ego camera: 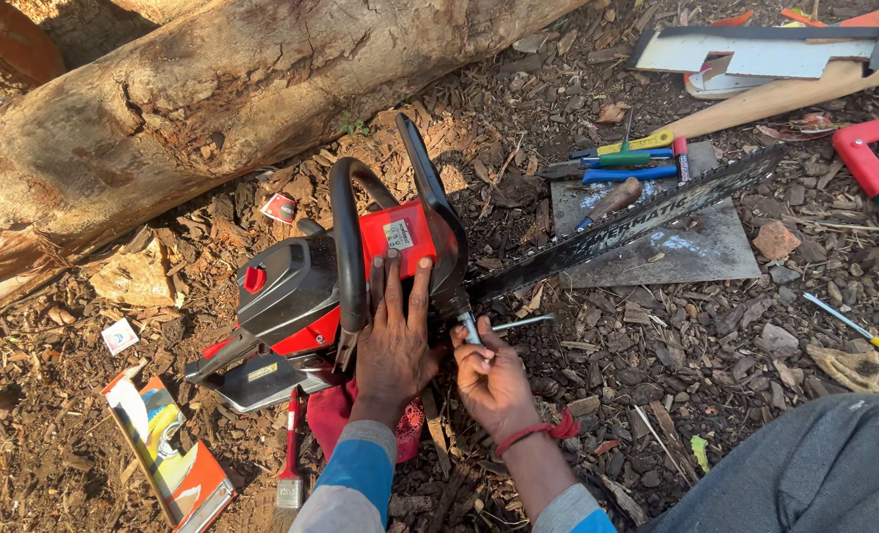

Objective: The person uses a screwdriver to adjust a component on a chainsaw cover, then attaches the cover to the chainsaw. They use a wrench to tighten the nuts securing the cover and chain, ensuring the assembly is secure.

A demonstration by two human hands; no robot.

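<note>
Red chainsaw (380, 266) under flat left hand (395, 341); right hand (489, 380) grips tool (471, 328) beside it.

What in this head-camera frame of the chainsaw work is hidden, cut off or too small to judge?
- Tool tip in the right hand: hidden where it meets the chainsaw; fingers cover its grip.
- Casing beneath the left hand: covered by the palm.
- Red saw frame: cut by the right edge.
- Cloth: mostly under saw and wrist.
</note>
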